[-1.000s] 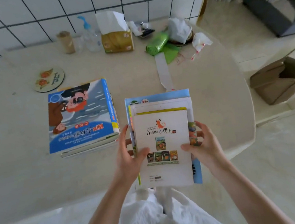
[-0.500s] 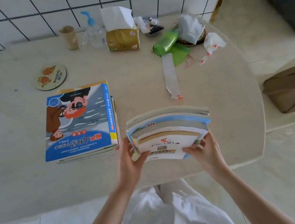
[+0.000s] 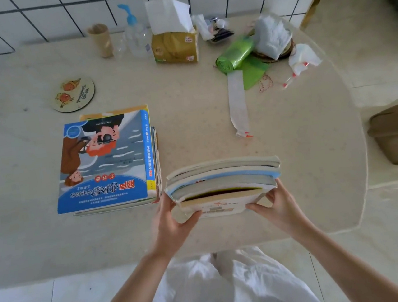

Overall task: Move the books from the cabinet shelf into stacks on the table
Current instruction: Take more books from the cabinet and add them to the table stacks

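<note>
Bundle of books (image 3: 223, 185) held on edge over the near part of the table (image 3: 189, 117), long axis running left to right, page edges up toward the camera. Left hand (image 3: 170, 225) grips its left end, right hand (image 3: 280, 209) its right end, fingers curled round the ends. First stack (image 3: 106, 161) lies flat just to the left, close beside the left hand but apart from the bundle. Likely next: tip the bundle flat onto bare tabletop right of that stack

bundle of books (image 3: 223, 185) tipped flat from upright, lowered toward table (image 3: 187, 102)
</note>
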